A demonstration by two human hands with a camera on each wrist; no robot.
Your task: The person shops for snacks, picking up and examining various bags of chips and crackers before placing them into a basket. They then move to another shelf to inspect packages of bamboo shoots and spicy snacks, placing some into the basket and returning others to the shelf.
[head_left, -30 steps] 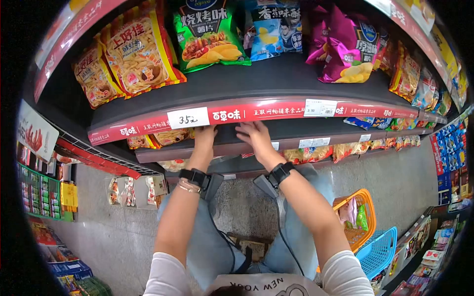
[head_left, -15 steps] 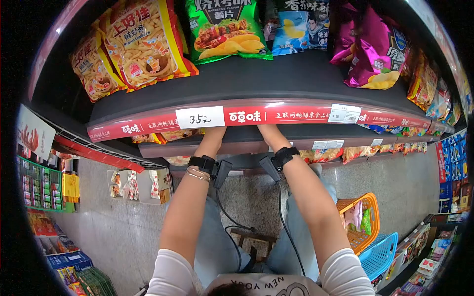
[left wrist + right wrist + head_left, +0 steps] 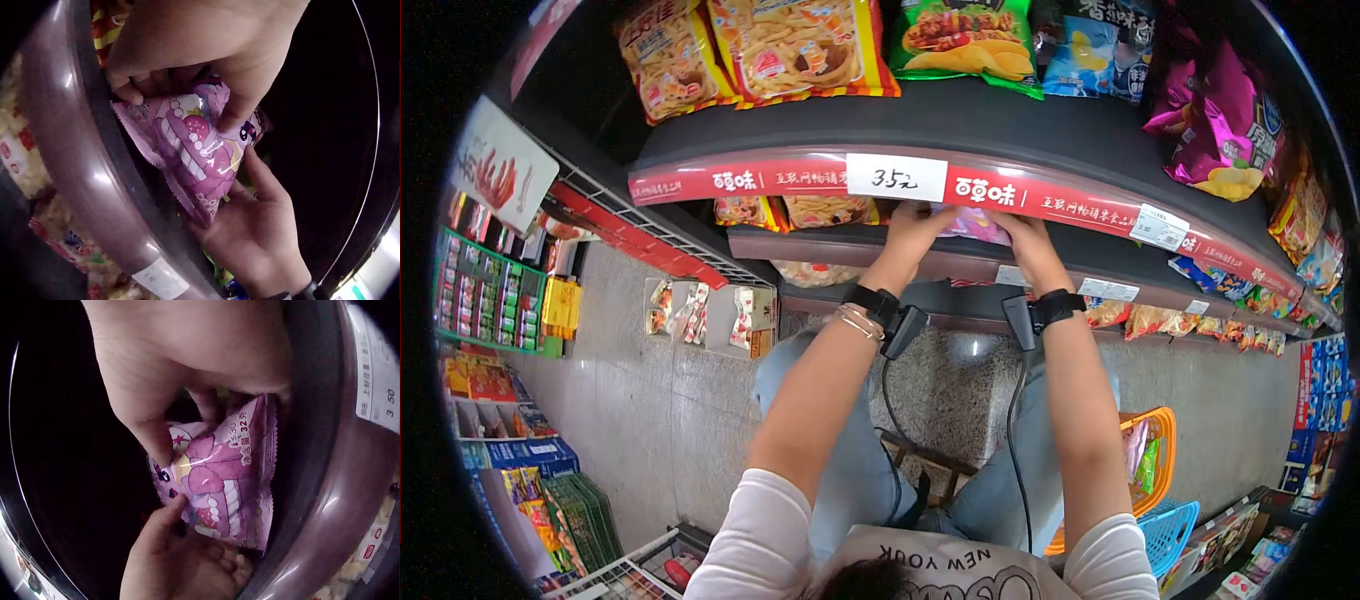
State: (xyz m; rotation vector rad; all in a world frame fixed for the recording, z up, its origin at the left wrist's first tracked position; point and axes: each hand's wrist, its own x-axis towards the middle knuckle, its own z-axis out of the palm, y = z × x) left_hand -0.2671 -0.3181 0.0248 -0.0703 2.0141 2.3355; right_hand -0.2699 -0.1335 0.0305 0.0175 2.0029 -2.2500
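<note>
A small pink-purple snack bag (image 3: 977,225) with cartoon print is between both hands on the lower shelf, partly under the red-edged shelf above. My left hand (image 3: 908,240) grips one side of it. In the left wrist view the left thumb presses on the printed face, with fingers curled at the bag's edge. The other side is held by my right hand (image 3: 1036,252); its thumb (image 3: 159,447) lies on the front and its fingers go behind. The bag's crimped end (image 3: 269,462) points toward the shelf's front lip.
Overhead, the red shelf edge (image 3: 800,180) carries a handwritten price card (image 3: 897,178). Prawn cracker bags (image 3: 800,50) and a green chip bag (image 3: 965,40) stand on that upper shelf. An orange basket (image 3: 1165,455) and a blue basket (image 3: 1170,535) sit on the floor at right.
Both hands were empty at the shelf a second ago, then reached deeper under the upper shelf. Now the purple bag shows between them near the shelf front. The head view has shifted left.
</note>
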